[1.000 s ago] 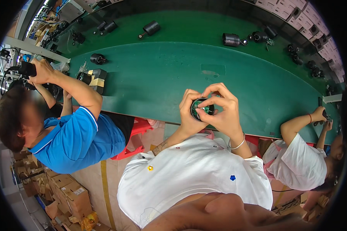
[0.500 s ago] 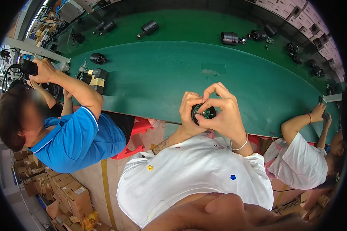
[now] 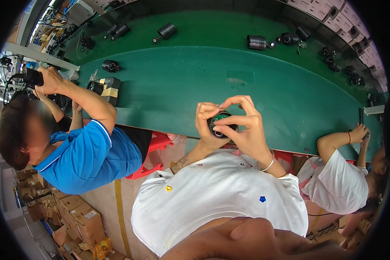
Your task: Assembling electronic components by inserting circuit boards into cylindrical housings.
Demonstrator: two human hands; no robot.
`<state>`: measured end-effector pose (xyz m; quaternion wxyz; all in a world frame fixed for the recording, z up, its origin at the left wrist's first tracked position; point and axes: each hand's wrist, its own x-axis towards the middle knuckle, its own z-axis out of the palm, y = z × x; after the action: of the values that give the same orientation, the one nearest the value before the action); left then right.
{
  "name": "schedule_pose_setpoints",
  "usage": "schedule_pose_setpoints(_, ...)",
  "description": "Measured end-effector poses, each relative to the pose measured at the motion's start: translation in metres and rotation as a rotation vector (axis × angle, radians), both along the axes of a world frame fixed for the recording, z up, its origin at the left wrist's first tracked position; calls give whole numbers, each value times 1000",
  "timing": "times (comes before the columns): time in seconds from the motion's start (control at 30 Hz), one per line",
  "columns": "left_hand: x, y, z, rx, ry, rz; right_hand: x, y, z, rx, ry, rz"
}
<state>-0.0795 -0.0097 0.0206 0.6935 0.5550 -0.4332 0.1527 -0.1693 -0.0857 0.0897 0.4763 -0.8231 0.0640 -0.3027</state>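
Note:
Above the near edge of the bench, my left hand is closed around a short, round black housing. Its mouth faces up, and a green circuit board shows inside. My right hand is bent over that mouth from the right. Its thumb and forefinger come close together inside the rim, near the left side; whatever lies between them is too small to make out. The other right fingers arch over the far rim, close to the left fingertips.
A green-topped bench spans the front. Black cylindrical housings lie along its far strip, and another dark part sits at the left. A person in blue works on my left, a person in white on my right.
Both my hands have shifted slightly left with the housing, and its mouth is turned a little differently. My right thumb and forefinger have moved left too, toward the inner side of the rim.

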Motion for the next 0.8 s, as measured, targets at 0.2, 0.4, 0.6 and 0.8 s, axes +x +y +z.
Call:
schedule_pose_setpoints(0.2, 6, 1, 2, 78, -184, 79, 4, 10, -19, 531, -79, -33)
schedule_pose_setpoints(0.4, 5, 2, 1, 115, -237, 104, 5, 13, -22, 897, -90, 105)
schedule_pose_setpoints(0.6, 4, 3, 6, 121, -233, 80, 4, 17, -25, 830, -174, 93)
schedule_pose_setpoints(0.8, 6, 3, 4, 159, -226, 76, 5, 19, -26, 844, -178, 63)
